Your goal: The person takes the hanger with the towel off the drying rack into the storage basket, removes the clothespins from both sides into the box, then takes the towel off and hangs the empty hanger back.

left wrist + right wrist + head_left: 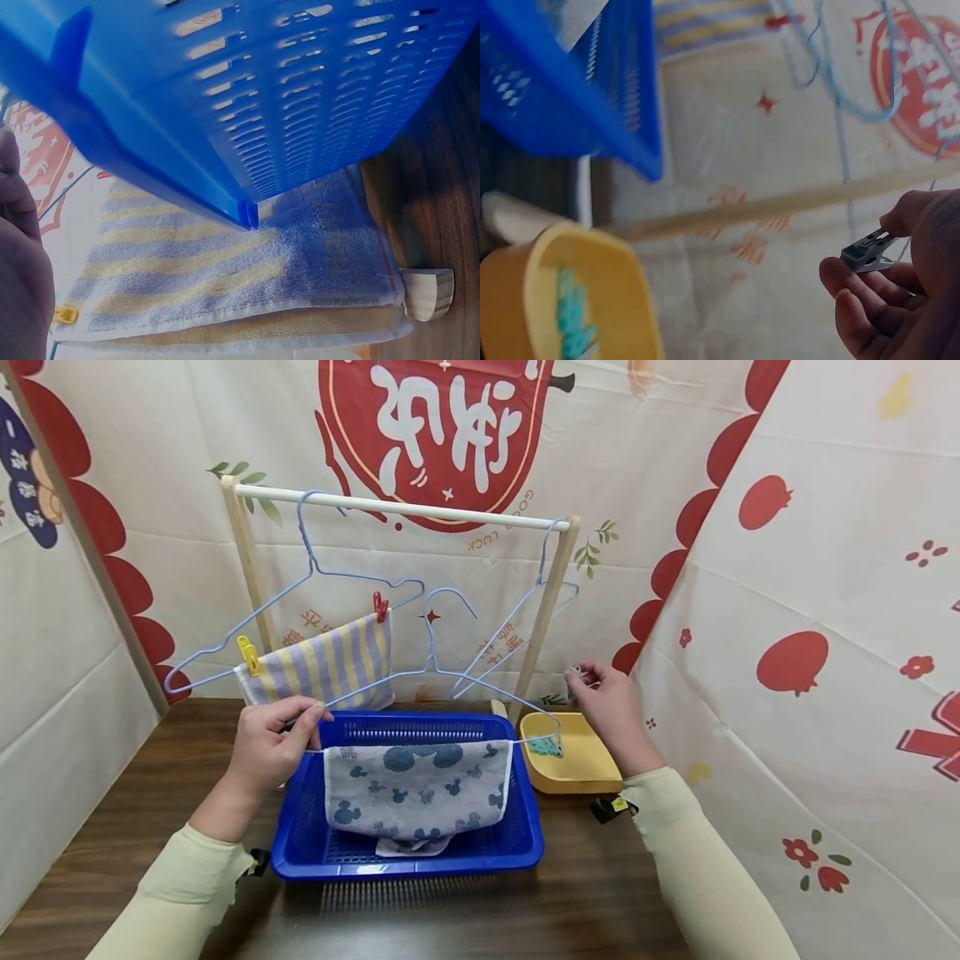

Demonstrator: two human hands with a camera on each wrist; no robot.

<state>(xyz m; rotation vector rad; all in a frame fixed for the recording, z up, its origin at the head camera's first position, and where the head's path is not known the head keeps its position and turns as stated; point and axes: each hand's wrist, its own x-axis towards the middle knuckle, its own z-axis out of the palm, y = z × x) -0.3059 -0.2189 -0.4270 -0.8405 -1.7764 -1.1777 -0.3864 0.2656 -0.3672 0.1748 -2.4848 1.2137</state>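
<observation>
My left hand (273, 739) pinches the left end of a blue wire hanger (431, 670), held above the blue basket. Over its lower bar hangs a grey towel (420, 789) with dark mouse-head prints. Between thumb and fingers of my right hand (609, 706) is a grey clothespin (868, 251), raised over the yellow tray (577, 770). Green clothespins (571, 315) lie inside that tray. Behind, a striped towel (322, 664) hangs from another hanger (310, 560) by a yellow clothespin (248, 656) and a red clothespin (381, 607).
A wooden rack with a white rail (405, 508) stands at the back, a further hanger (510, 627) at its right end. The blue basket (532, 835) holds a pale cloth (412, 847) on the brown table (600, 885). Printed cloth walls (750, 635) enclose the table.
</observation>
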